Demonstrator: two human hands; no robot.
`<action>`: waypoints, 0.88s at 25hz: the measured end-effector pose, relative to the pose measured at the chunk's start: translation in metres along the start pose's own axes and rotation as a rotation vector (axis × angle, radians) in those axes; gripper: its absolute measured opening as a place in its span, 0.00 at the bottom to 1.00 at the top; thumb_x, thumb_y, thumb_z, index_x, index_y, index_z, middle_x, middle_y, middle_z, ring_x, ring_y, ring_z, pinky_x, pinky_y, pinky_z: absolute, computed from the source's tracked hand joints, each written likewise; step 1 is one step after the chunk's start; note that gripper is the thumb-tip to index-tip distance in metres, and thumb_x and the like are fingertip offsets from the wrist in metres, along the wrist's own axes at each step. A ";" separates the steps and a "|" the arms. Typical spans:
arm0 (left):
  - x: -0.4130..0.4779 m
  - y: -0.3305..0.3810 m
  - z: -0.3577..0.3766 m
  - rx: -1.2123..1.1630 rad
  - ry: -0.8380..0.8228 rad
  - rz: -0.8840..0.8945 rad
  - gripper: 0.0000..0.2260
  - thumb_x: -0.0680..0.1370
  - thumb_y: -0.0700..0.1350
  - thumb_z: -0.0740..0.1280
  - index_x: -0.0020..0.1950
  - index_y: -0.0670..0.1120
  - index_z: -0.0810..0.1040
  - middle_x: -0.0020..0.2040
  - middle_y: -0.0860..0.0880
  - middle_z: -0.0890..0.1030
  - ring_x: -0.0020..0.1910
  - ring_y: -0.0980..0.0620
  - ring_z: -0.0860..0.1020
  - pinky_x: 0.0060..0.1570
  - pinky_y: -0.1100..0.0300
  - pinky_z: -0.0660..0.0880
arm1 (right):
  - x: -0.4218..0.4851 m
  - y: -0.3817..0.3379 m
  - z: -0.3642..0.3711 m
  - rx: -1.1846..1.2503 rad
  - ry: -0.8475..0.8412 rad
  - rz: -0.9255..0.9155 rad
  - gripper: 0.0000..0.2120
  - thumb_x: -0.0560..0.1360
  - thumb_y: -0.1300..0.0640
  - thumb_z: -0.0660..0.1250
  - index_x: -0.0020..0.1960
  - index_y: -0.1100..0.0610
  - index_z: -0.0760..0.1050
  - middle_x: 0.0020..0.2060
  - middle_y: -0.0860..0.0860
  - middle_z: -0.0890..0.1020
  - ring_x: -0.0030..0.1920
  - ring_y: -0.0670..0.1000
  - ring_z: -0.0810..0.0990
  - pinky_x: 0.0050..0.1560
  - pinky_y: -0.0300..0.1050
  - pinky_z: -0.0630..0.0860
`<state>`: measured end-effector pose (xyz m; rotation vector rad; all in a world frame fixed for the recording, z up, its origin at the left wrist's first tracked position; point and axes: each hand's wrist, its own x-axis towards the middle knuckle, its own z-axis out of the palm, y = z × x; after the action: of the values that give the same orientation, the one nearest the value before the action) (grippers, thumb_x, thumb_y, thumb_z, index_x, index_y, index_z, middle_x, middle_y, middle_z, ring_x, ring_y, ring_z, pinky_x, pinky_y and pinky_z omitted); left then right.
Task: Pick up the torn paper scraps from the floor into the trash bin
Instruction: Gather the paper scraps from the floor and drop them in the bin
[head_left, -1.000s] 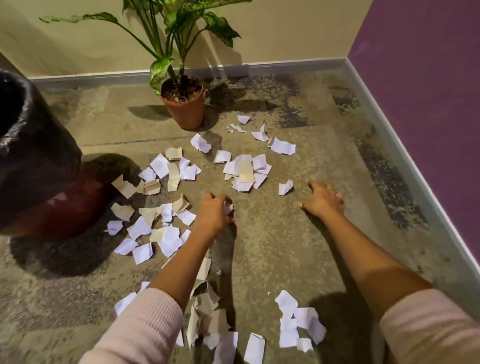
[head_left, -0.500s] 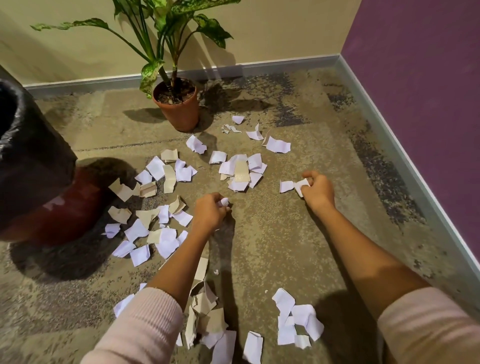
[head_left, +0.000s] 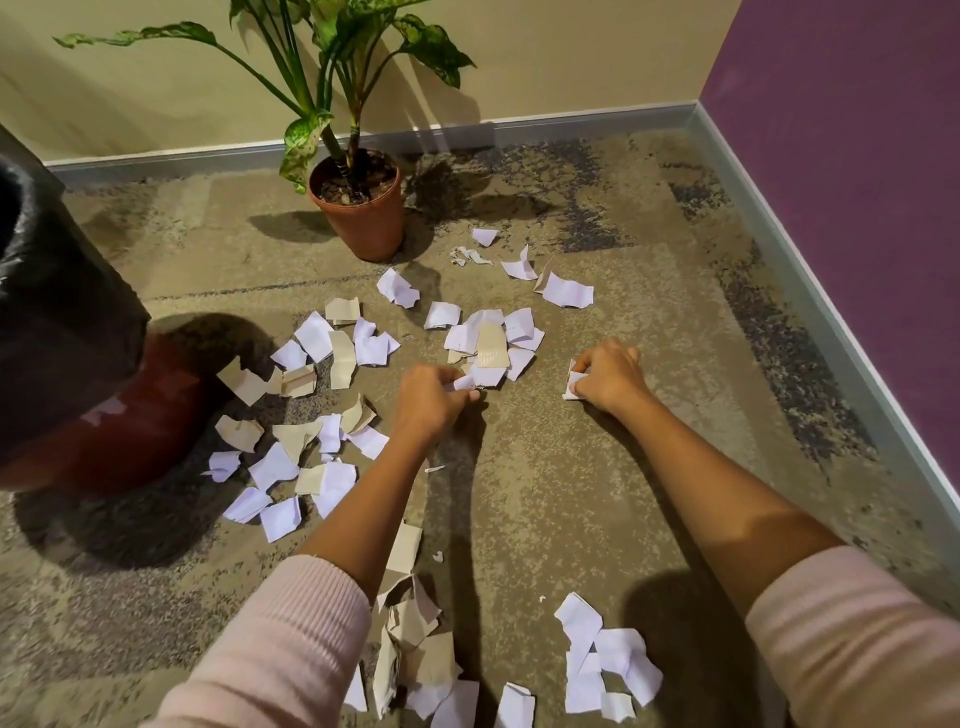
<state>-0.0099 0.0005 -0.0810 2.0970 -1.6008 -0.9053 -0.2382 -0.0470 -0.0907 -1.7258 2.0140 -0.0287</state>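
Several torn white and tan paper scraps lie scattered over the carpet, in clusters at the middle, the left and near my sleeves. My left hand is low over the carpet, its fingers curled round a small white scrap. To the right, my right hand pinches white scraps against the floor. The trash bin, red with a black liner, stands at the far left.
A potted plant in a terracotta pot stands at the back by the beige wall. A purple wall with a grey skirting board runs along the right side. Bare carpet lies between my forearms.
My right hand reached to the scrap at the right and gathered it in its fingers. My left hand shifted slightly forward toward the middle cluster, still holding its scrap.
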 end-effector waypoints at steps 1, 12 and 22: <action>0.004 0.000 0.001 0.005 -0.002 0.016 0.15 0.73 0.50 0.74 0.53 0.41 0.83 0.48 0.42 0.83 0.48 0.44 0.78 0.39 0.57 0.67 | 0.001 0.000 0.003 0.008 0.008 -0.018 0.10 0.73 0.62 0.68 0.53 0.55 0.82 0.59 0.56 0.74 0.61 0.60 0.70 0.62 0.51 0.72; 0.050 0.008 0.007 -0.030 0.033 0.064 0.20 0.67 0.50 0.78 0.56 0.47 0.81 0.57 0.42 0.78 0.55 0.41 0.77 0.48 0.55 0.72 | 0.025 -0.041 -0.005 0.580 -0.113 -0.043 0.20 0.68 0.66 0.73 0.58 0.56 0.76 0.56 0.57 0.79 0.56 0.56 0.79 0.58 0.50 0.77; 0.093 0.015 -0.024 0.479 -0.270 0.033 0.63 0.58 0.60 0.81 0.80 0.53 0.42 0.77 0.38 0.42 0.76 0.34 0.45 0.72 0.39 0.57 | 0.055 -0.081 0.000 -0.113 -0.240 -0.209 0.57 0.58 0.43 0.80 0.76 0.48 0.49 0.69 0.59 0.57 0.70 0.62 0.53 0.68 0.60 0.64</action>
<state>0.0102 -0.0946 -0.0800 2.3192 -2.1635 -0.8919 -0.1686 -0.1153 -0.0834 -1.9041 1.6859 0.2166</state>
